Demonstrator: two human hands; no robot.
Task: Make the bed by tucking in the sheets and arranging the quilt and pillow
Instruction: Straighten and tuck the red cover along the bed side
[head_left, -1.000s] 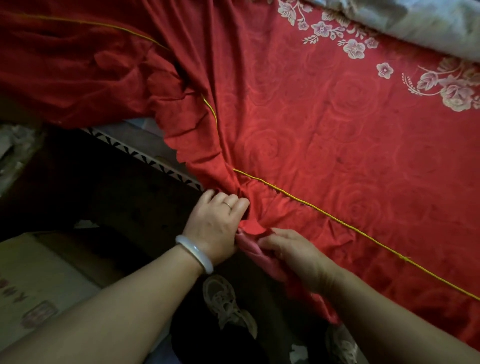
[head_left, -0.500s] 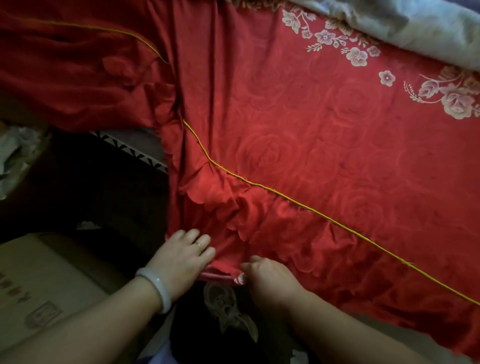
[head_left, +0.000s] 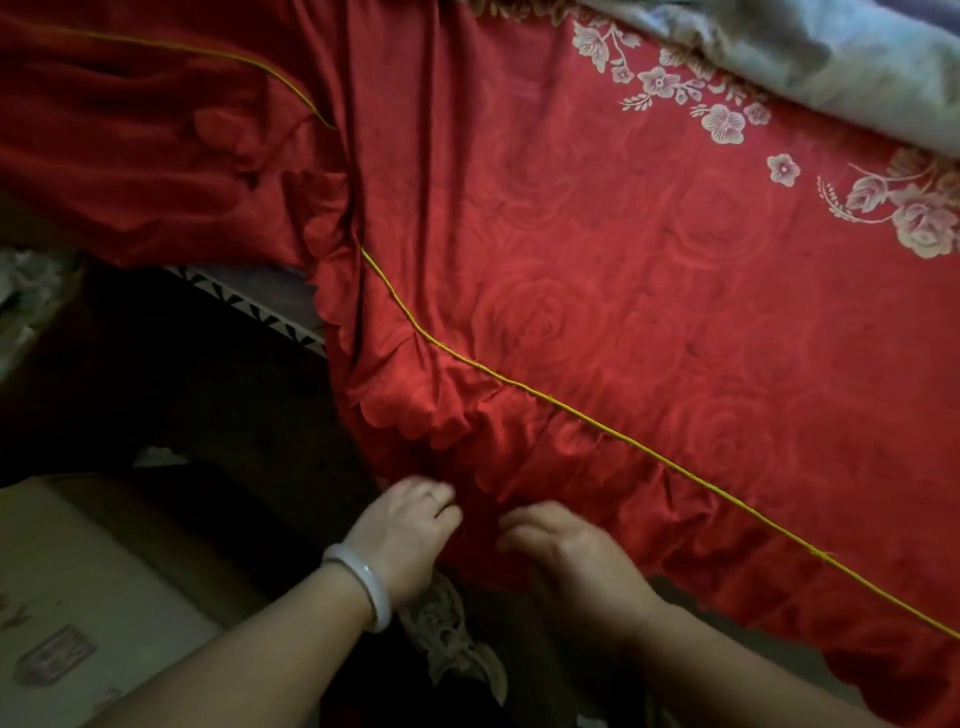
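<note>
**Two hands at the frill of the red sheet**

A brown box (head_left: 78, 587) sits on the floor, well to the left of the red sheet (head_left: 649, 312). The left hand (head_left: 410, 530), with a pale bracelet (head_left: 363, 584) on its wrist, is at the low edge of the sheet's hanging frill (head_left: 426, 405). Its fingers are bent, but it is too blurry to tell if they hold cloth. The right hand (head_left: 566, 551) is just beside it at the same frill, also bent, and I cannot tell if it grips. A grey quilt (head_left: 831, 62) lies on the sheet's far side.

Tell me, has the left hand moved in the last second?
Yes. The left hand has dropped lower, toward the person, farther from the patterned bed trim.
</note>
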